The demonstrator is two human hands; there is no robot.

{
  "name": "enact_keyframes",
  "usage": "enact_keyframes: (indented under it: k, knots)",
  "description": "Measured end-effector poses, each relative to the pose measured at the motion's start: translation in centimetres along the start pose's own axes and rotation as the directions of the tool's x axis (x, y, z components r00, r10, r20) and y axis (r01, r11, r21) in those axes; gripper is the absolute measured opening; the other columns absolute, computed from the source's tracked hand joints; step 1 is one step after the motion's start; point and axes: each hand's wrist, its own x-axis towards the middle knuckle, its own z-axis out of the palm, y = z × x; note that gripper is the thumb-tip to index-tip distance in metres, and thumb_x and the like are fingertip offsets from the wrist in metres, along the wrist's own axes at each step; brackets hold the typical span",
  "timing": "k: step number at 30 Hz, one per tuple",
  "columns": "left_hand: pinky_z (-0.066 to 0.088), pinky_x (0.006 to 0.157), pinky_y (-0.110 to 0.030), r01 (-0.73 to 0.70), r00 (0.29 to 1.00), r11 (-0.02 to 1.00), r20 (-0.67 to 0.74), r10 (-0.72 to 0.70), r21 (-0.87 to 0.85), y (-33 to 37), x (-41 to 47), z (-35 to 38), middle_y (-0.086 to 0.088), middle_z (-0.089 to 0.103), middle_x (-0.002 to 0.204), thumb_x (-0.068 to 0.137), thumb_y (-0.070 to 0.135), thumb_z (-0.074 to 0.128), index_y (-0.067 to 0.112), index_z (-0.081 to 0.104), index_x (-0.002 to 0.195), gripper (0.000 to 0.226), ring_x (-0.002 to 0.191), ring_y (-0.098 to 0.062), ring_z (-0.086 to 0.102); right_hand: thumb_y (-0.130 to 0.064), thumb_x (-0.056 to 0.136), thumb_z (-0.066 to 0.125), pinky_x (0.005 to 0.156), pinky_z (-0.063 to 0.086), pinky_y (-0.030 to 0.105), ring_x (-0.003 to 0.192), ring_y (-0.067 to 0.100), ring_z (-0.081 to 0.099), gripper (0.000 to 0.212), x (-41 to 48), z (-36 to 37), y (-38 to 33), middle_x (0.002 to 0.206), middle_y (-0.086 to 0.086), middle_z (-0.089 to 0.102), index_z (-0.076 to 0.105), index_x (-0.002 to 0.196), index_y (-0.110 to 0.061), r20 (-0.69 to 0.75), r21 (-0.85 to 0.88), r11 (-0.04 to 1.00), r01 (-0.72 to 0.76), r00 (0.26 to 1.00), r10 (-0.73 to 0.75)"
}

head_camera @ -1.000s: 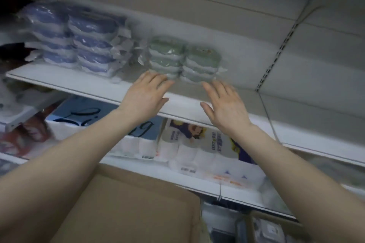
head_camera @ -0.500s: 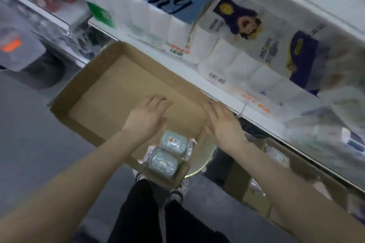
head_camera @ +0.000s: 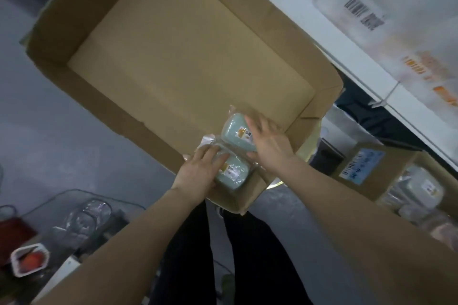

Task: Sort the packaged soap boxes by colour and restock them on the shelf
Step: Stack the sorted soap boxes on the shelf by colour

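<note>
Two pale green soap boxes in clear wrap lie side by side in the near right corner of a shallow cardboard box [head_camera: 62,32]. My left hand [head_camera: 198,171] lies over the nearer green soap box [head_camera: 234,174], fingers on top and thumb at its left side. My right hand [head_camera: 270,143], slightly blurred, is curled over the farther green soap box [head_camera: 234,129], with its thumb at the near edge. Nothing else lies on the carton's floor. The upper shelf with the stacked soap boxes is out of view.
A white shelf edge [head_camera: 371,77] runs along the right with wrapped tissue packs [head_camera: 396,20] on it. Below it, a second carton [head_camera: 366,171] holds pale wrapped boxes [head_camera: 421,188]. Glassware [head_camera: 86,215] and a small tray [head_camera: 28,259] sit at lower left. My black-trousered legs [head_camera: 198,255] stand below.
The view dropped from the shelf with blue and green stacks down to the carton. Both hands came down from the shelf and settled onto the two green soap boxes.
</note>
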Motion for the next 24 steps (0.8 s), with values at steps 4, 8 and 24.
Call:
enact_keyframes:
  k: [4,8,24]
  knots:
    - [0.022,0.117,-0.045,-0.148,0.987,0.970,-0.035,0.157,0.191,-0.5,2.6,2.3,-0.007,0.034,0.149,0.071,0.017,0.076,0.026,0.032,0.144,0.087,0.142,-0.031,0.024,-0.052,0.080,0.066,0.105,0.036,0.046,0.133,0.037,0.037,0.103,2.9,1.0,0.3,0.151,0.019,0.030,0.008,0.156,-0.014,-0.050,-0.006,0.998,0.063,0.997,-0.063]
    - [0.018,0.117,-0.047,-0.257,0.962,0.921,-0.013,0.273,0.294,-1.3,4.4,2.9,-0.005,0.043,0.141,0.076,0.022,0.071,0.024,0.040,0.139,0.070,0.135,-0.030,0.033,-0.037,0.078,0.071,0.098,0.042,0.046,0.125,0.037,0.043,0.099,4.7,-0.5,2.4,0.145,0.017,0.037,0.012,0.155,-0.014,-0.169,0.068,0.997,-0.031,0.985,0.042]
    - [0.039,0.093,-0.045,0.325,0.928,0.942,-0.219,-0.301,0.082,-8.0,11.4,-6.0,-0.013,0.045,0.129,0.062,0.073,0.066,0.013,0.028,0.144,0.109,0.110,-0.036,0.049,-0.064,0.076,0.068,0.101,0.043,0.044,0.131,0.030,0.038,0.113,6.7,-1.1,3.8,0.149,0.015,0.029,-0.001,0.154,-0.020,-0.204,0.177,0.930,-0.321,0.913,0.354]
